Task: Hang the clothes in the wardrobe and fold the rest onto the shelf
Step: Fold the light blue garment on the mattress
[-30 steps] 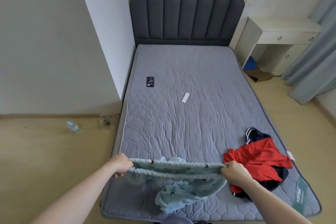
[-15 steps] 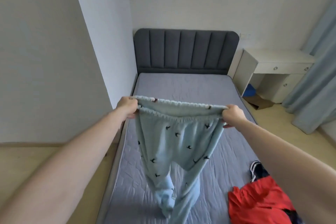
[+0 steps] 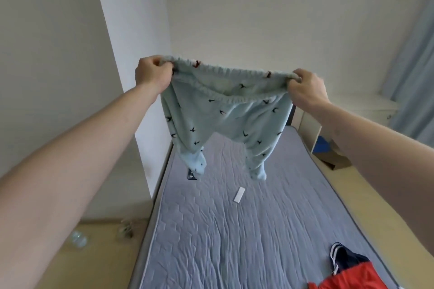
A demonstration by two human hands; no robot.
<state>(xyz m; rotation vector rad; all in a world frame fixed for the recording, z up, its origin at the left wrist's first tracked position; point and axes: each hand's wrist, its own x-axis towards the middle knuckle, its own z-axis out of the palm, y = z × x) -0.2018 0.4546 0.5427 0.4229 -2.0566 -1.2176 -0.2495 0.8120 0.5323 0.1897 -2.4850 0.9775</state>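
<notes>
Light blue fleece trousers (image 3: 225,119) with small dark bird prints hang in the air above the bed. My left hand (image 3: 152,75) grips the left end of the elastic waistband and my right hand (image 3: 305,88) grips the right end, stretching it wide at arm's length. Both legs dangle free, their cuffs clear of the mattress (image 3: 234,230). A red and navy garment (image 3: 347,272) lies crumpled at the near right corner of the bed.
A dark phone (image 3: 191,175) and a small white remote (image 3: 239,195) lie on the mattress. A white wall corner stands left of the bed. A plastic bottle (image 3: 78,239) lies on the floor at left. A white desk (image 3: 347,115), cardboard box and curtain are at right.
Both hands have lifted the trousers from the bed's near edge up to arm's length, so the legs now hang clear of the mattress. The camera has tilted upward.
</notes>
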